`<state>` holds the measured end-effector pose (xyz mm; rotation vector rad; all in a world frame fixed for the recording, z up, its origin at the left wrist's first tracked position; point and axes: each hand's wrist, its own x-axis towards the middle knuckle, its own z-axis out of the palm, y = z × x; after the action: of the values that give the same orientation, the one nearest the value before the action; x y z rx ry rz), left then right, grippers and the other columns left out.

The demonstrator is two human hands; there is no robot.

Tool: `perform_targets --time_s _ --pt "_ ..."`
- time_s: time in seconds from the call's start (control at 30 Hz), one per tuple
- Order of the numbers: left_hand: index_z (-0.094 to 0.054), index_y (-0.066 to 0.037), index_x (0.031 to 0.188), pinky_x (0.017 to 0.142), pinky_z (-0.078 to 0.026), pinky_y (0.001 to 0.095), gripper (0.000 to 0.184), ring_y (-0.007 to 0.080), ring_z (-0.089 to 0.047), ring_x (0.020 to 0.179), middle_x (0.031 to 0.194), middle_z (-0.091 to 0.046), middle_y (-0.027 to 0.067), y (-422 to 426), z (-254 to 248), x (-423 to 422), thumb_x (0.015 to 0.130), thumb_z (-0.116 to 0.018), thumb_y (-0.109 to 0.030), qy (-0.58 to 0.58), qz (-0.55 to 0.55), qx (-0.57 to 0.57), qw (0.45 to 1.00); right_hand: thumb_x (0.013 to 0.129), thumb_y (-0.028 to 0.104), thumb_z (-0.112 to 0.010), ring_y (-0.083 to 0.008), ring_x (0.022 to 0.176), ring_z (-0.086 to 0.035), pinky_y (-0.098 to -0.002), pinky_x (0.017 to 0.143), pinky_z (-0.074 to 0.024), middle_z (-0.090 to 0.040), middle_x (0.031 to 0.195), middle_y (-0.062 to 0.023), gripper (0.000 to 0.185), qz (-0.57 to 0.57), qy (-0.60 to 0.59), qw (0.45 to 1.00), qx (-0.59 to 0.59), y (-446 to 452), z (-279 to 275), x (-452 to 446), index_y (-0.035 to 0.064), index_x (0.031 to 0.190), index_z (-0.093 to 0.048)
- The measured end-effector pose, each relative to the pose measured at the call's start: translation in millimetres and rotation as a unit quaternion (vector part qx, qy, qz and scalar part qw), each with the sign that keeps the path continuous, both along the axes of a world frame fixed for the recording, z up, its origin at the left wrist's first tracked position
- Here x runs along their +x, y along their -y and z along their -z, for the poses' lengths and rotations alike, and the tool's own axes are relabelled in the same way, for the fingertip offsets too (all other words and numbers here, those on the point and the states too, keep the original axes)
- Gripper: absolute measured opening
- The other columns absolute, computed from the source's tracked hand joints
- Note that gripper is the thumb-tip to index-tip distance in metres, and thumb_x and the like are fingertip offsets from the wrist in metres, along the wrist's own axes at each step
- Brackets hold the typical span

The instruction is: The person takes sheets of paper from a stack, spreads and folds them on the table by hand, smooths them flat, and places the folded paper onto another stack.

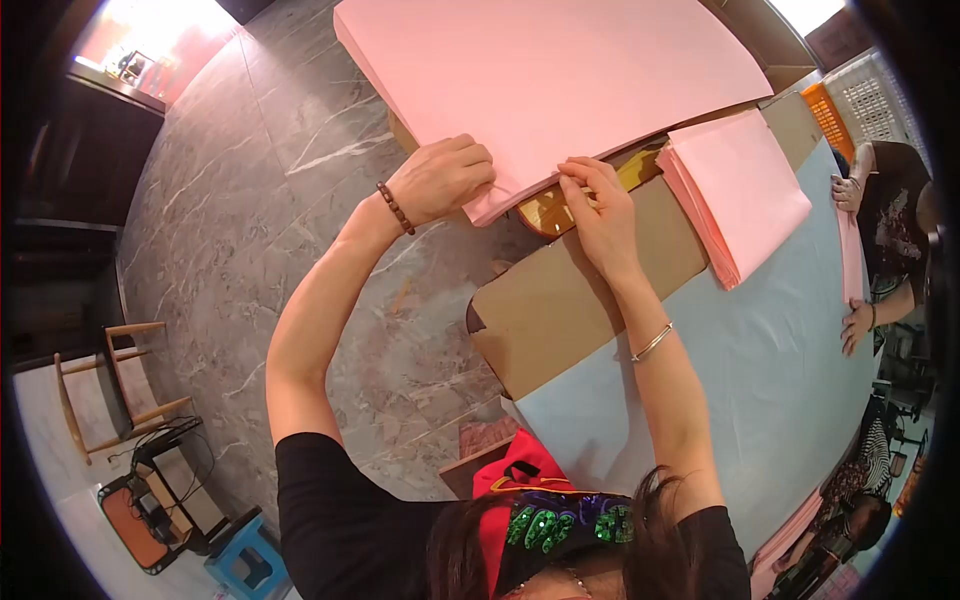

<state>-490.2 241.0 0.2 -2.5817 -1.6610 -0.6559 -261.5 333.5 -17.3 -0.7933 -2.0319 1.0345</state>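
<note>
A large stack of pink sheets [560, 80] lies at the top of the view. My left hand [442, 178], with a beaded bracelet at the wrist, has its fingers closed on the near left corner of the stack. My right hand [600, 210] pinches the near edge of the same pink sheets, a little to the right. Between the stack and the brown cardboard [550, 310], a shiny gold-brown surface [548, 212] shows. To the right of my right hand sits a folded pink bundle [740, 190].
A light blue cover [760, 330] spreads over the table. At the right, a co-worker's hands [855, 325] touch a pink strip [850, 250]. White [875, 100] and orange baskets [827, 115] stand at the upper right. A blue stool [250, 560] is at lower left.
</note>
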Motion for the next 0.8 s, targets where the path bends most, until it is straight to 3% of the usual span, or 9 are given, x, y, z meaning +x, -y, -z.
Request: perform_targets --time_s 0.43,0.6,0.73,0.8 --pt "-0.058 -0.004 0.082 0.072 -0.048 0.0347 0.008 0.0251 -0.056 0.085 0.089 -0.059 0.0064 -6.9 -8.4 -6.1 0.077 -0.064 -0.009 0.070 -0.012 -0.101 0.992 0.088 0.013 -0.061 -0.0184 0.088 -0.062 -0.0293 0.077 -0.0500 -0.060 0.113 -0.0080 0.018 0.008 -0.015 1.000 0.012 1.9 -3.0 -1.8 0.0023 0.102 -0.066" --pt "-0.061 -0.002 0.081 0.072 -0.048 0.0325 0.006 0.0224 -0.057 0.084 0.090 -0.060 0.0064 -9.1 -9.6 -9.2 0.078 -0.062 -0.006 0.164 -0.021 -0.126 0.978 0.085 0.012 -0.063 -0.0197 0.079 -0.062 -0.0326 0.072 -0.0467 -0.065 0.090 -0.0073 0.013 0.002 -0.016 1.000 0.015 12.0 -1.4 -1.6 0.0052 0.096 -0.067" --pt "-0.063 0.000 0.083 0.073 -0.047 0.0302 0.008 0.0186 -0.058 0.083 0.088 -0.061 0.0065 -13.6 -13.7 -14.0 0.078 -0.061 -0.006 0.234 -0.048 -0.205 0.949 0.083 0.019 -0.064 -0.0199 0.072 -0.061 -0.0340 0.068 -0.0387 -0.066 0.084 -0.0010 0.014 -0.017 0.092 0.991 0.094 23.1 -1.5 -8.2 0.0099 0.093 -0.069" --pt "-0.062 0.000 0.082 0.071 -0.047 0.0303 0.010 0.0194 -0.058 0.079 0.085 -0.061 0.0071 -15.9 -15.0 -14.1 0.079 -0.061 -0.009 0.245 -0.046 -0.200 0.948 0.084 0.021 -0.063 -0.0205 0.070 -0.061 -0.0337 0.067 -0.0397 -0.066 0.082 -0.0017 0.016 -0.003 0.090 0.994 0.058 23.2 -1.8 -15.0 0.0096 0.093 -0.069"
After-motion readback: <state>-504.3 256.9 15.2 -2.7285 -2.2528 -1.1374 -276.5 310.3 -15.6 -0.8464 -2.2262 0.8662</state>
